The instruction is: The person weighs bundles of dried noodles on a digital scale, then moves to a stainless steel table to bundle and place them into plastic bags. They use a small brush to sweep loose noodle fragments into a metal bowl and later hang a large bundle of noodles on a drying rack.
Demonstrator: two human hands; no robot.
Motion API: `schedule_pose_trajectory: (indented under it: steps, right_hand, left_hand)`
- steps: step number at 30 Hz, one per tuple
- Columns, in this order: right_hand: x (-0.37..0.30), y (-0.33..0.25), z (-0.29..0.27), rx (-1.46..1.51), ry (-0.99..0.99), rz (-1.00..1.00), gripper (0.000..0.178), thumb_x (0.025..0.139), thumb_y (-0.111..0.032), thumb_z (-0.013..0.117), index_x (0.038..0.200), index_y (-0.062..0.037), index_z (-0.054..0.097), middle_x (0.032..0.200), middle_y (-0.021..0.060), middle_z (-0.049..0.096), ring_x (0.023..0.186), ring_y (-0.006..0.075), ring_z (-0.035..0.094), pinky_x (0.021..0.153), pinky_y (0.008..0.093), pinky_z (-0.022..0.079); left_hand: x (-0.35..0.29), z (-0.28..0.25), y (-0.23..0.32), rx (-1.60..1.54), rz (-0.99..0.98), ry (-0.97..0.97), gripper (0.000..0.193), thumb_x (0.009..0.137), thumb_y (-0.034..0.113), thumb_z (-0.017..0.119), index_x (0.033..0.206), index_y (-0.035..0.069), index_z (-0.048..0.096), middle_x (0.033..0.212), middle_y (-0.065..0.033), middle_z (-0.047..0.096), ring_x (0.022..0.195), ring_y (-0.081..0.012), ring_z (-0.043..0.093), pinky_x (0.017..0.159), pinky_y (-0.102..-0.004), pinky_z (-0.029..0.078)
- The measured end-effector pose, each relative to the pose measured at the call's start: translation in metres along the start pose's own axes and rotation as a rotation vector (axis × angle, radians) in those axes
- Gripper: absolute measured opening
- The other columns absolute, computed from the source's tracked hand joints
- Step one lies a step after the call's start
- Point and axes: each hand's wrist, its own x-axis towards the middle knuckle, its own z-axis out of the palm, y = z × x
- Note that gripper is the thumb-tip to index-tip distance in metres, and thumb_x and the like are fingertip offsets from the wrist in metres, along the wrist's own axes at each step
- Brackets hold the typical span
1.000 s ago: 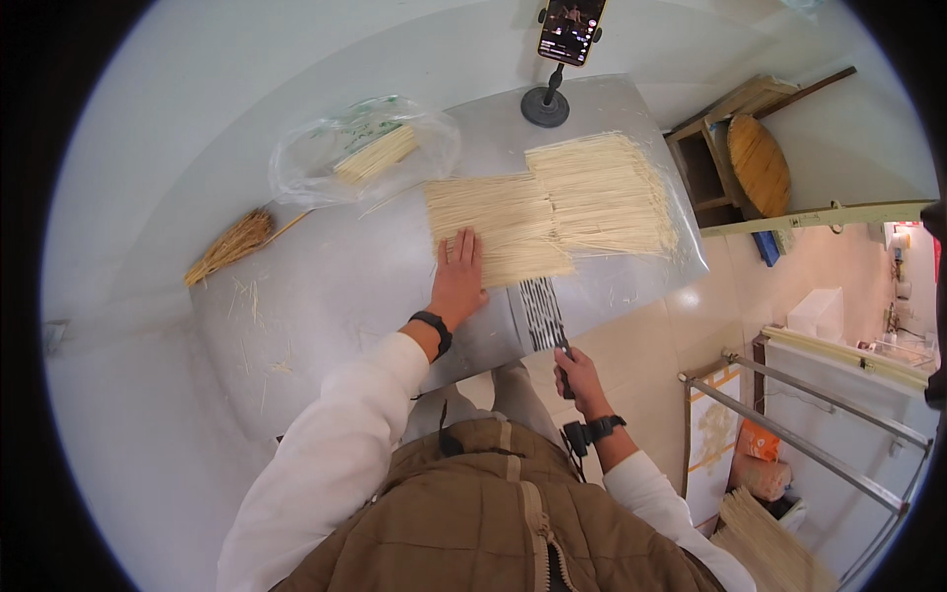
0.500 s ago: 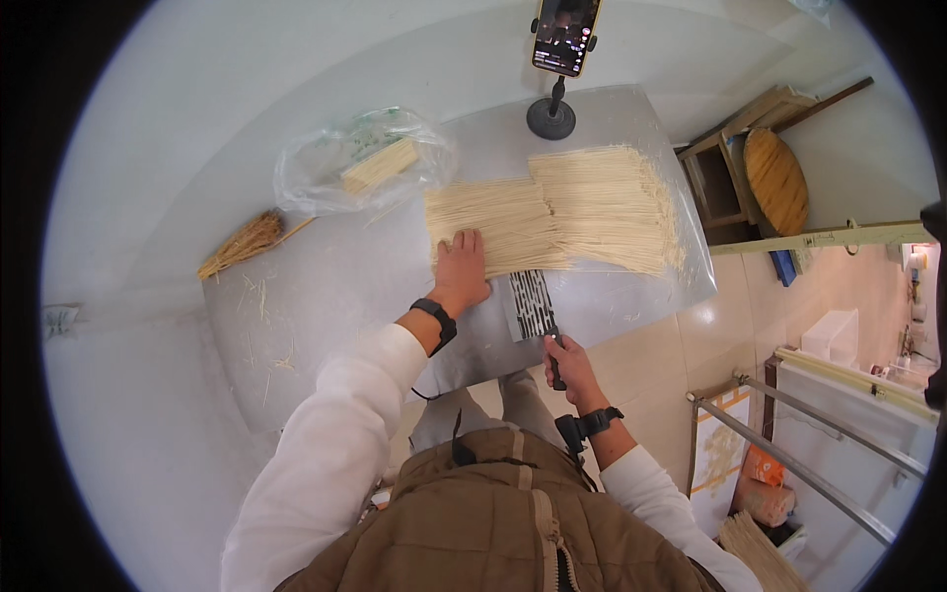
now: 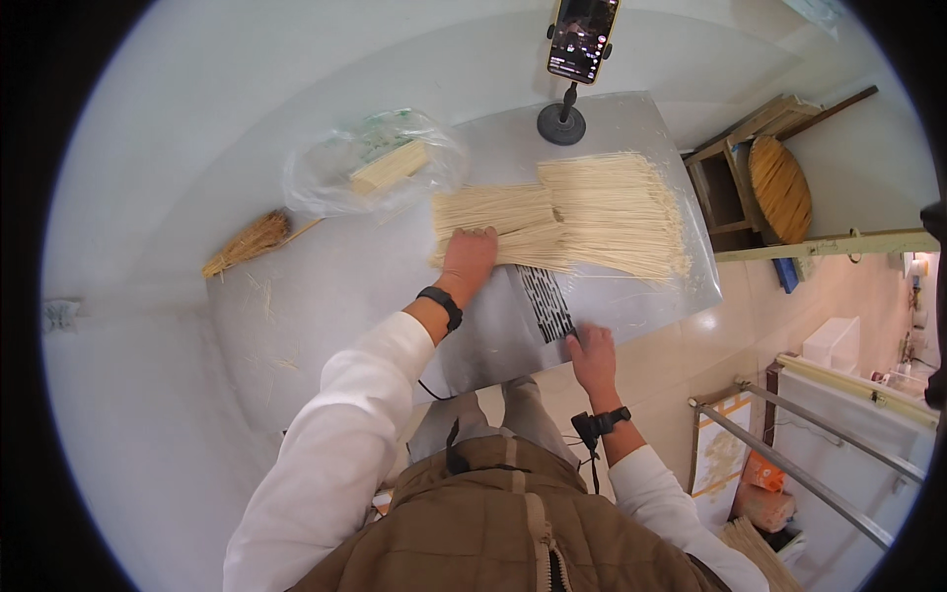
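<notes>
Long, thin, pale dried noodles lie in two overlapping flat layers, a left layer (image 3: 503,205) and a wider right layer (image 3: 617,212). My left hand (image 3: 472,255) is on the near left part, its fingers curled over a bunch of the noodles. A wide-bladed knife (image 3: 545,301) with a black-and-silver patterned blade lies tilted on the metal tabletop, its far end at the noodles' near edge. My right hand (image 3: 593,357) is by its handle end, fingers smeared by motion; the handle is mostly hidden, so whether I grip it cannot be told.
A clear plastic bag (image 3: 326,178) with a block of noodles (image 3: 391,166) lies at the back left. A straw brush (image 3: 247,244) rests at the left edge. A phone (image 3: 582,39) on a round-based stand (image 3: 561,125) stands behind. Noodle scraps (image 3: 271,296) dot the metal tabletop (image 3: 335,296).
My right hand has shifted right and forward, its hold on the knife handle no longer plain. The knife has turned slightly. My left hand's fingers have curled in on the noodles.
</notes>
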Motion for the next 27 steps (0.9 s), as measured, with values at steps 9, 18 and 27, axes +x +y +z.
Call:
schedule_pose_trajectory:
  steps: [9, 18, 27]
  right_hand:
    - [0.084, -0.094, 0.115, 1.924, -0.554, 0.676, 0.039, 0.102, -0.03, 0.069, 0.134, -0.0086, 0.059, 0.114, 0.0094, 0.068, 0.1, 0.0232, 0.066, 0.093, 0.039, 0.054]
    - [0.076, -0.072, 0.11, 1.822, -0.476, 0.773, 0.01, 0.101, -0.017, 0.067, 0.102, -0.0082, 0.061, 0.081, 0.0019, 0.059, 0.073, 0.018, 0.06, 0.075, 0.0374, 0.055]
    - [0.022, -0.078, 0.084, 1.606, -0.54, 0.708, 0.009, 0.096, -0.009, 0.065, 0.102, -0.0068, 0.059, 0.081, 0.0044, 0.056, 0.074, 0.0196, 0.057, 0.073, 0.0362, 0.052]
  left_hand:
    - [-0.056, -0.042, 0.038, -0.02, 0.062, 0.116, 0.03, 0.088, 0.016, 0.063, 0.116, 0.003, 0.061, 0.086, -0.0135, 0.074, 0.082, -0.0281, 0.074, 0.068, -0.0426, 0.053]
    - [-0.033, -0.031, -0.015, -0.572, 0.215, -0.491, 0.031, 0.089, 0.02, 0.062, 0.116, 0.008, 0.073, 0.097, -0.0196, 0.074, 0.091, -0.0372, 0.073, 0.078, -0.0465, 0.057]
    - [0.055, 0.035, 0.014, -1.273, 0.03, -0.823, 0.019, 0.089, 0.017, 0.068, 0.107, 0.013, 0.075, 0.091, -0.0042, 0.075, 0.077, -0.0205, 0.07, 0.066, -0.0358, 0.055]
